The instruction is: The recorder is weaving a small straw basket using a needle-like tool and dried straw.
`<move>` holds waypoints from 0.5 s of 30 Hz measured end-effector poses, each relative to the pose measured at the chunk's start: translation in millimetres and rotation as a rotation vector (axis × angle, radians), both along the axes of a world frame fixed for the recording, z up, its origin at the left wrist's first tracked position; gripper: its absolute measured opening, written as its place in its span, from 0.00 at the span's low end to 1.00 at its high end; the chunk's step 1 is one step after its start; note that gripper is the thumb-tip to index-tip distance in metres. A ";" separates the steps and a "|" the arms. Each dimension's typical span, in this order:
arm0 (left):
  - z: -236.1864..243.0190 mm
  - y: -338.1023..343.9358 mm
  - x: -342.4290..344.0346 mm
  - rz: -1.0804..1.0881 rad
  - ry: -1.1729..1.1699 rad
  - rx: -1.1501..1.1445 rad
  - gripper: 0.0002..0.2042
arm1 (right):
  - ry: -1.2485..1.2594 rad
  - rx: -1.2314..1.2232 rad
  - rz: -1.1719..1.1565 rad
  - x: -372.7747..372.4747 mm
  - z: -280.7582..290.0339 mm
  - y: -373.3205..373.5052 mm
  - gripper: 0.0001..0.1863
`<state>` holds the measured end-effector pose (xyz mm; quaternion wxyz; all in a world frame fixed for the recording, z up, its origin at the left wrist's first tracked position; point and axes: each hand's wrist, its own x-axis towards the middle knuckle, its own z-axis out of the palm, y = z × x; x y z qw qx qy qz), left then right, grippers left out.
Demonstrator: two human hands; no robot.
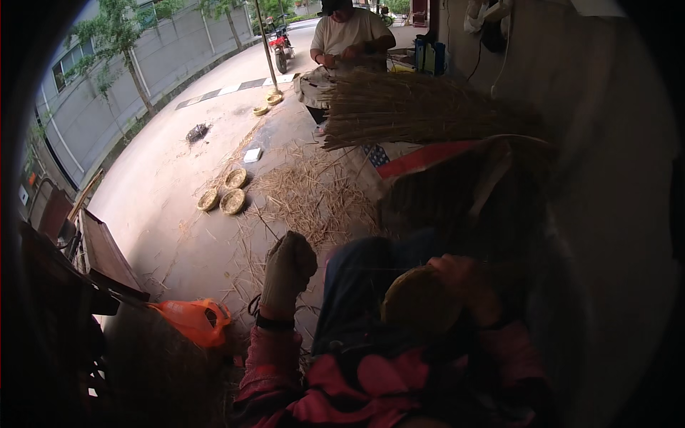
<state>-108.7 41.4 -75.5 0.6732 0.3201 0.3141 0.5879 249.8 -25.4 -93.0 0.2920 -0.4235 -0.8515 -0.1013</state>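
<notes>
A pale concrete floor (164, 242) is spreading from the shaded work place out to the daylight, where a grey outer wall (178, 60) is running along the upper left behind trees. A dark inner wall (606, 178) is closing off the right side. A large bundle of straw (421, 107) is lying across the upper middle, its cut ends pointing left, and a striped cloth (428, 155) in red, blue and white is showing below it. Beyond the bundle a co-worker (353, 36) in a pale shirt is holding both hands near each other before the body. Loose straw (314, 196) is littering the floor in front of the seated person, whose dark trouser leg (357, 278) is filling the lower middle. An orange plastic bag (189, 321) is lying at the lower left. A round straw piece (410, 299) is resting tilted over the lap; the right hand (464, 282) is gripping its upper right edge, fingers curling over the rim. The left hand (289, 264), gloved, is hovering well apart from that piece, closing in a fist; whether it is gripping a strand cannot be told. Three small round baskets (235, 178) are sitting close together on the floor, and a small white packet (252, 155) is lying just beyond them.
</notes>
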 end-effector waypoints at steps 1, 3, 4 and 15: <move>1.5 -6.9 -3.3 -0.038 -0.014 0.001 0.16 | -0.027 0.015 -0.004 -0.3 2.8 0.2 0.11; -3.5 -10.1 -9.1 -0.031 -0.064 -0.023 0.16 | -0.075 0.021 -0.014 11.1 3.7 0.4 0.12; -5.3 -11.8 -11.4 -0.024 -0.112 -0.034 0.15 | -0.121 0.040 -0.023 13.9 5.4 0.5 0.13; -31.4 12.7 -3.6 0.081 0.195 0.001 0.15 | 0.140 -0.089 -0.328 -12.8 -17.3 -15.9 0.09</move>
